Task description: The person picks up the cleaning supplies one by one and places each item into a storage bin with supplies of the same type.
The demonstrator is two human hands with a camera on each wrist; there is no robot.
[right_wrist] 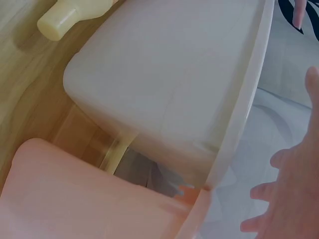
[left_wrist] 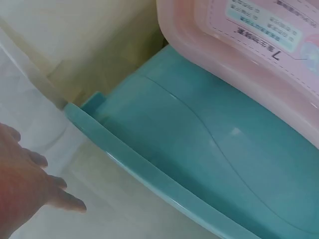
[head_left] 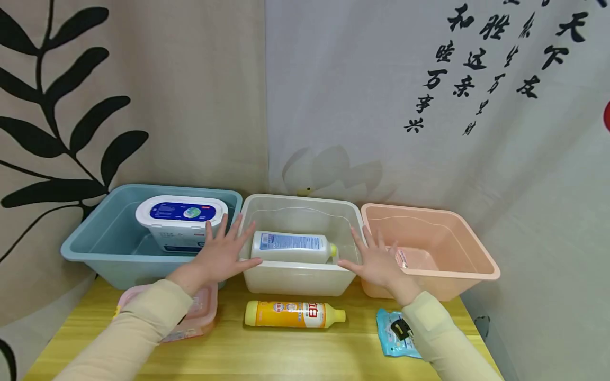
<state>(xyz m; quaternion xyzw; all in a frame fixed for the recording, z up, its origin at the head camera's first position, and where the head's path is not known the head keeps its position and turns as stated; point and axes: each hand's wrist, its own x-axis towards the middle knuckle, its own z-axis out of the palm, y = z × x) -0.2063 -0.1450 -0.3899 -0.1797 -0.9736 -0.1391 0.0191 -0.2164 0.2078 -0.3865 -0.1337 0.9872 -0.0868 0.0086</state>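
My left hand (head_left: 220, 257) is spread with straight fingers over the gap between the blue bin (head_left: 143, 257) and the white bin (head_left: 295, 280). Over the edges of the white bin and the peach bin (head_left: 457, 275) spreads my right hand (head_left: 378, 263), its fingers also straight. Neither hand holds anything. A white bottle (head_left: 290, 247) with a yellow-green cap lies on its side in the white bin. In the blue bin stands a white tub (head_left: 183, 225) with a blue label. A small reddish-white packet (head_left: 401, 258) in the peach bin is partly covered by my right hand.
On the wooden table (head_left: 267, 354), a yellow bottle (head_left: 295, 314) lies in front of the white bin. A pink lidded box (head_left: 202, 312) sits partly under my left forearm. A light-blue packet (head_left: 393, 338) is beside my right sleeve. Printed curtains (head_left: 333, 106) hang behind the bins.
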